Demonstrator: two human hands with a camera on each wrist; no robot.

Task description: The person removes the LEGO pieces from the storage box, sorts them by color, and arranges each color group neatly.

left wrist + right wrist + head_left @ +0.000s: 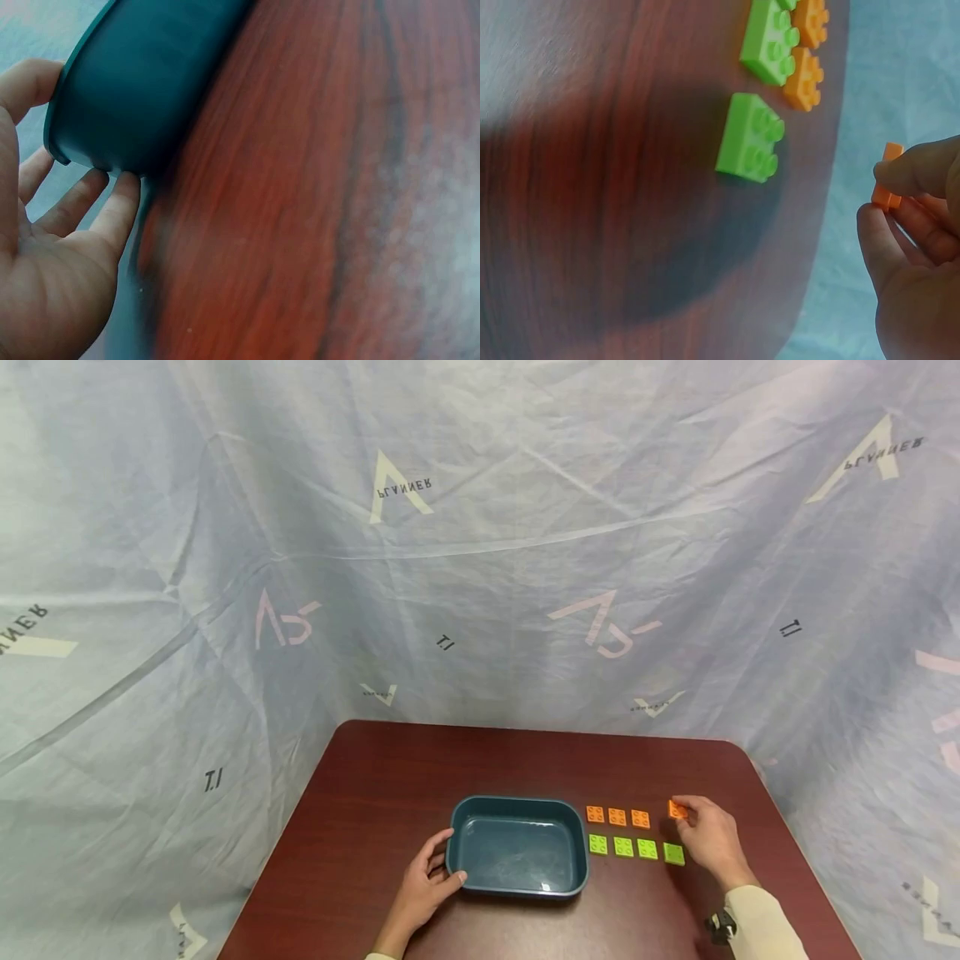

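My left hand (pixel 422 883) holds the left end of a dark teal plastic tub (pixel 517 892), its thumb and fingers spread along the rim and outer wall. The left wrist view shows fingertips (pixel 126 184) against the side of the tub. Over the right of the table, my right hand (pixel 712 837) pinches an orange toy building brick (pixel 889 180) between thumb and fingers. Below that hand lies a green brick (pixel 673 854), the rightmost of the green row. Three orange bricks (pixel 617 817) line up to the left of the pinched one.
Both brick rows lie on the dark red wooden table (pixel 405 760), right of the tub. More green bricks (pixel 623 847) sit in front of the orange row. Pale printed cloth (pixel 480 568) hangs around the table's back and sides. A dark watch (pixel 722 927) is on my right wrist.
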